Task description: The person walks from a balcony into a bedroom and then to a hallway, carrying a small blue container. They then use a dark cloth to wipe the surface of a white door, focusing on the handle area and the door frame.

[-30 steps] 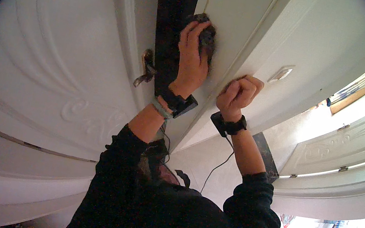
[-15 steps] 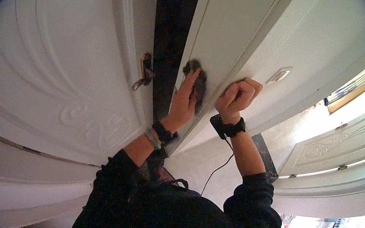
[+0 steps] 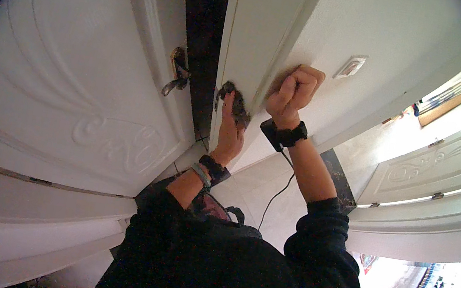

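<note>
Left hand [image 3: 230, 135] holds a dark cloth [image 3: 235, 102] against the white frame [image 3: 263, 34], its fingers stretched along the cloth. To its right, the right hand [image 3: 297, 91] is curled into a fist by the frame's outer edge, at the wall [image 3: 382, 23]; whether anything is inside it, I cannot tell. Above and right of the fist, a switch [image 3: 351, 67] sits on the wall. Black straps circle both wrists, and a cable [image 3: 274, 202] hangs from the right one. Left of the cloth, across a dark gap, stands a white door [image 3: 75, 59] with a handle [image 3: 178, 72].
</note>
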The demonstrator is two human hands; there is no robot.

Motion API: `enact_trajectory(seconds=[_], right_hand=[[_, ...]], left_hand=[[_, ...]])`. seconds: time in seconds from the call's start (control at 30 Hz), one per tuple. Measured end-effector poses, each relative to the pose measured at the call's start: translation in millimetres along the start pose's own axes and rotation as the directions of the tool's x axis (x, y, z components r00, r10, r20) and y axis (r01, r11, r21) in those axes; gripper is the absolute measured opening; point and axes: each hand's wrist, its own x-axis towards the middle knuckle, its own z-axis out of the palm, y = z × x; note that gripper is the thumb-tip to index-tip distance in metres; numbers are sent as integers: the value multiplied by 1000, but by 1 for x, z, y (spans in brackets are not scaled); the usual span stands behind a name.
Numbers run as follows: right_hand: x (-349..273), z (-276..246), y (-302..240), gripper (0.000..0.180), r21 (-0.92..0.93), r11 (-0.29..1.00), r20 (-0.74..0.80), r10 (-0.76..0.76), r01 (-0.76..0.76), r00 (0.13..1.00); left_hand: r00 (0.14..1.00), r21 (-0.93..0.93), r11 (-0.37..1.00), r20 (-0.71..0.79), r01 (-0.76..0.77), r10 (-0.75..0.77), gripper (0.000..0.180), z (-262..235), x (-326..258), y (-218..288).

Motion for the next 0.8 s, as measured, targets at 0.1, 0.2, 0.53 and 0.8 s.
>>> enact_trajectory(seconds=[0.1, 0.2, 0.53, 0.8], right_hand=[[5, -7, -4, 3, 57, 997, 84, 40, -45, 996], [8, -19, -8, 1, 147, 978, 122, 133, -150, 984], [-49, -61, -32, 7, 219, 905, 115, 348, -366, 930], [-106, -70, -50, 6, 69, 826, 260, 526, -559, 810]], left_hand=[[999, 15, 999, -37, 40, -39, 64, 4, -4, 5], [989, 63, 989, -54, -133, 136, 63, 0, 36, 26], [994, 249, 965, 44, 85, -99, 66, 5, -27, 0], [987, 210, 965, 61, -160, 151, 66, -3, 17, 15]])
